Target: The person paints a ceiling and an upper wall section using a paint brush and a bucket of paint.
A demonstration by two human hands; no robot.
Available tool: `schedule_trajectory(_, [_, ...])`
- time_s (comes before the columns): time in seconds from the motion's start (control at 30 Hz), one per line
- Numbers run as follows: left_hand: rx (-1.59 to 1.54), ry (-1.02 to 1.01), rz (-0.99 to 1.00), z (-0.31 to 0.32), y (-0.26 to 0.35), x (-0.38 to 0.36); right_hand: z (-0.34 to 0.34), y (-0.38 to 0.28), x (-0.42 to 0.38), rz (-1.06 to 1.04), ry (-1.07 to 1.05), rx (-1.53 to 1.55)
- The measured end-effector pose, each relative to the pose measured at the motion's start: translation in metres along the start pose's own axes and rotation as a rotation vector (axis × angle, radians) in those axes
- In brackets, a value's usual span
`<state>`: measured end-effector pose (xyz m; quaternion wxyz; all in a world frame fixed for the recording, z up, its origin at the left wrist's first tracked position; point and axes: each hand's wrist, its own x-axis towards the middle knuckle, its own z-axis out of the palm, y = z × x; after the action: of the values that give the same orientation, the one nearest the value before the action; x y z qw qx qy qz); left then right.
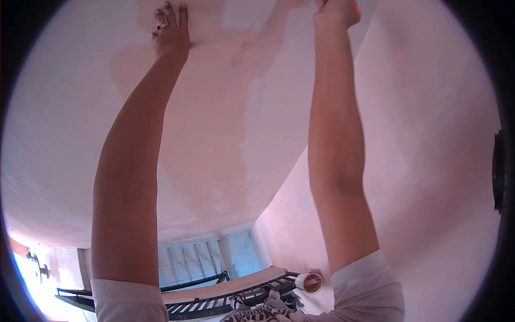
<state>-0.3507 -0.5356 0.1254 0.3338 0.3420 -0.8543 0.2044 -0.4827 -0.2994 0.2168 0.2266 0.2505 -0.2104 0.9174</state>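
Observation:
My left hand [173,35] lies against the pale pinkish wall [214,107] with its fingers spread. A ring [161,27] sits on one of its fingers. High up at the frame's top edge, my right hand [337,13] is closed, and a small orange patch shows at its side. Whatever it grips is cut off by the edge, so I cannot make it out. Both arms are stretched far up, in short white sleeves.
A second wall [429,134] meets the first at a corner on the right. Far below are a black slatted metal frame [230,303], a round container [309,283] and light-blue tiled steps [190,262]. A dark object [499,172] stands at the right edge.

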Motion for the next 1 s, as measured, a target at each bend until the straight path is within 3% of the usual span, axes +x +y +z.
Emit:
schedule_trajectory(0.03, [-0.006,-0.004,0.003,0.003,-0.002,-0.002,0.005,0.008,0.029,0.005,-0.048,0.060])
schedule_trajectory(0.13, [0.013,0.036,-0.003,0.012,-0.001,0.002,-0.021,0.017,-0.025,0.051,0.098,0.006])
schedule_trajectory(0.2, [0.014,0.023,0.000,0.010,0.002,0.002,-0.102,0.057,-0.057,0.079,0.016,-0.074])
schedule_trajectory(0.27, [0.015,0.006,-0.001,0.008,0.002,-0.004,-0.179,0.081,-0.133,0.287,0.238,-0.079])
schedule_trajectory(0.3, [0.015,0.006,-0.003,0.008,0.001,-0.004,-0.226,0.099,-0.168,0.293,0.270,-0.184])
schedule_trajectory(0.4, [0.024,0.028,0.003,0.012,0.000,-0.003,-0.303,0.117,-0.234,0.575,0.558,-0.544])
schedule_trajectory(0.5, [0.035,0.038,0.004,0.011,0.003,0.000,-0.288,0.114,-0.215,0.531,0.531,-0.535])
schedule_trajectory(0.57, [0.044,0.040,0.001,0.011,0.003,0.000,-0.253,0.117,-0.155,0.361,0.362,-0.579])
schedule_trajectory(0.7, [0.033,0.037,0.005,0.006,0.004,-0.003,-0.098,0.031,-0.058,0.027,0.049,-0.210])
schedule_trajectory(0.77, [0.042,0.036,0.001,0.007,0.003,0.001,-0.046,0.002,-0.037,-0.019,-0.007,-0.060])
schedule_trajectory(0.87, [0.067,0.036,0.005,0.007,0.001,-0.002,-0.060,0.023,-0.001,0.091,-0.017,-0.017])
schedule_trajectory(0.9, [0.069,0.035,0.002,0.007,0.002,-0.004,-0.079,0.025,-0.026,0.070,-0.069,-0.038])
schedule_trajectory(1.0, [0.075,0.019,0.008,0.005,0.004,-0.004,-0.187,0.073,-0.101,0.182,0.104,-0.027])
